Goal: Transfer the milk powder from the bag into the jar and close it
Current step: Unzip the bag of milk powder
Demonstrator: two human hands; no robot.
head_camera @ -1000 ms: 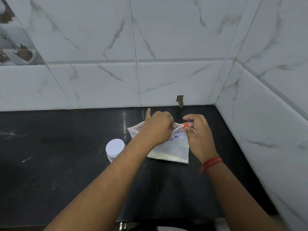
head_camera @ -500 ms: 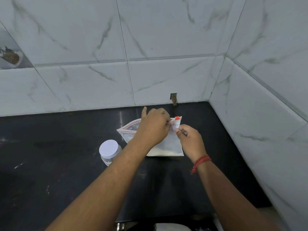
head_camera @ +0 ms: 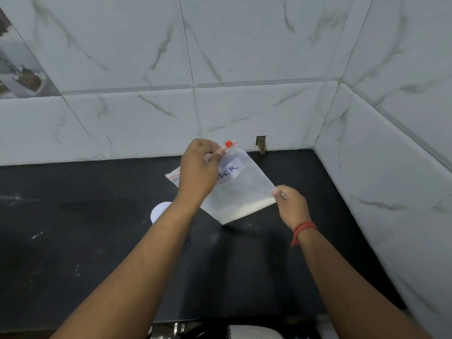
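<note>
Marble-look tiles (head_camera: 146, 113) line the corner behind a dark counter (head_camera: 85, 228), dusted here and there with pale specks. Above that counter a person holds a clear zip bag (head_camera: 241, 192) in the air, tilted so its long axis runs from the zip end, up by the back wall, down toward the right. The left hand (head_camera: 199, 171) is closed in a pinch on the bag's top edge, just beside the little red slider (head_camera: 228, 143) that sits at the far end of the zip. The right hand (head_camera: 291, 204) pinches the bag's lower right corner between thumb and fingertips, the other fingers curled in. A handwritten label (head_camera: 230, 170) on the bag is partly hidden behind the left hand. Inside, the milk powder (head_camera: 247, 209) has settled in a thin band along the bottom edge, so the bag is mostly air. The jar (head_camera: 159, 212) stands on the counter below and to the left of the bag, largely hidden by the left forearm; only its white lid shows, and that lid looks to be still on. I cannot tell whether the zip is open yet. To my eye the pouring has not begun: the jar lies nearer the left hand, and the bag's mouth points away from it, so the bag would need turning, and the lid taking off, before any powder can go in.
</note>
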